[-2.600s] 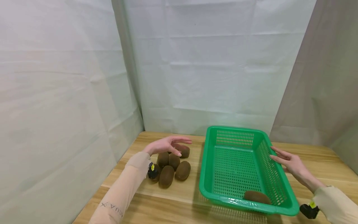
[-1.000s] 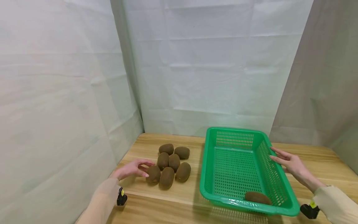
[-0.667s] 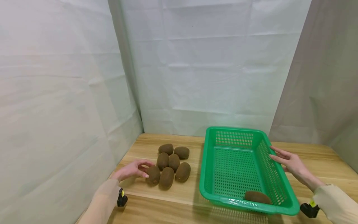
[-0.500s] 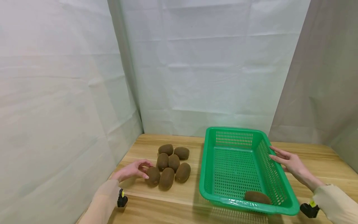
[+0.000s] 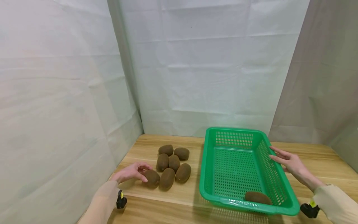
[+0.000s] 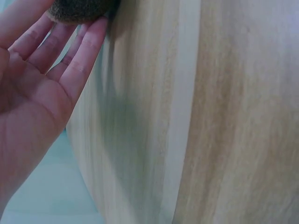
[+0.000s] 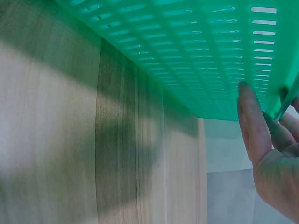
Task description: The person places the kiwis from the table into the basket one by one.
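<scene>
My left hand [image 5: 131, 173] grips a brown kiwi [image 5: 152, 179] at the near left of a loose group, thumb on the near side and fingers behind it. In the left wrist view the kiwi [image 6: 77, 10] shows at the top edge, against the fingertips. Close beside it on the table lie several more kiwis, one [image 5: 167, 179] right next to the held one. On the right, my right hand [image 5: 292, 163] holds the side rim of a green plastic basket [image 5: 207, 168]. The right wrist view shows some fingers [image 7: 252, 123] against the basket's outer wall, below the rim.
One kiwi [image 5: 257, 197] lies inside the basket, along its near wall. The wooden table [image 5: 167, 208] runs up to pale hanging sheets [image 5: 212, 77] at the back and sides. A strip of tabletop separates the kiwi group from the basket.
My left hand has come from over the far kiwis to the near-left one, gripped it and shifted it slightly toward me. The right hand and basket stay in place.
</scene>
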Motion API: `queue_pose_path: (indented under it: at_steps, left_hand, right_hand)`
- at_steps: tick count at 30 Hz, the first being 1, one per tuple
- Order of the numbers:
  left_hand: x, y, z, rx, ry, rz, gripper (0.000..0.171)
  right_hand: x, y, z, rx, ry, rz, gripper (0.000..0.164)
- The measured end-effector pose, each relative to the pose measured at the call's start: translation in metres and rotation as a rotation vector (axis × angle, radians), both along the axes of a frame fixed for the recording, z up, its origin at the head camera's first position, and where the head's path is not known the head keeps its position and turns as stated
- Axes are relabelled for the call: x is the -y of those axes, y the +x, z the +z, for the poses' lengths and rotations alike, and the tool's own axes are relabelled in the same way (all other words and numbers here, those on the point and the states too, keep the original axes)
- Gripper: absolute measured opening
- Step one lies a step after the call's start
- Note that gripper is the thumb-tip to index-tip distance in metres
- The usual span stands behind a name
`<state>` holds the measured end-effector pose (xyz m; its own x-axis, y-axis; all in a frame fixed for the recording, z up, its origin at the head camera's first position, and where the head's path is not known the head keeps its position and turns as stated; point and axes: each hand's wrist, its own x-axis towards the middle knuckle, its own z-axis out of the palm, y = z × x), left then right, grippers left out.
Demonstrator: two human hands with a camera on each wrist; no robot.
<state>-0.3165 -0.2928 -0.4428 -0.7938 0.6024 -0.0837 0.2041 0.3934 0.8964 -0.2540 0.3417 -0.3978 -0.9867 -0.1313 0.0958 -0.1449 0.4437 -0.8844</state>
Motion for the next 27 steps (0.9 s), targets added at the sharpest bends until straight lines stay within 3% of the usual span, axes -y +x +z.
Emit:
queue_pose_path:
  at_steps: [7,15,22,27]
  left_hand:
    - [0.011,0.001,0.001,-0.046,-0.015,-0.005,0.047]
    - [0.019,0.002,0.011,-0.089,-0.028,-0.029,0.045]
    - [0.014,-0.001,0.021,-0.120,-0.014,-0.028,0.047]
    - [0.006,-0.005,0.030,-0.096,-0.008,-0.009,0.048]
  right_hand:
    - [-0.001,-0.001,0.001,-0.003,0.026,-0.002,0.062]
    - [-0.001,-0.001,0.001,-0.010,0.029,0.001,0.062]
    - [0.000,0.000,0.001,-0.002,0.032,-0.006,0.063]
    - [0.000,0.000,0.001,-0.004,0.024,-0.006,0.063]
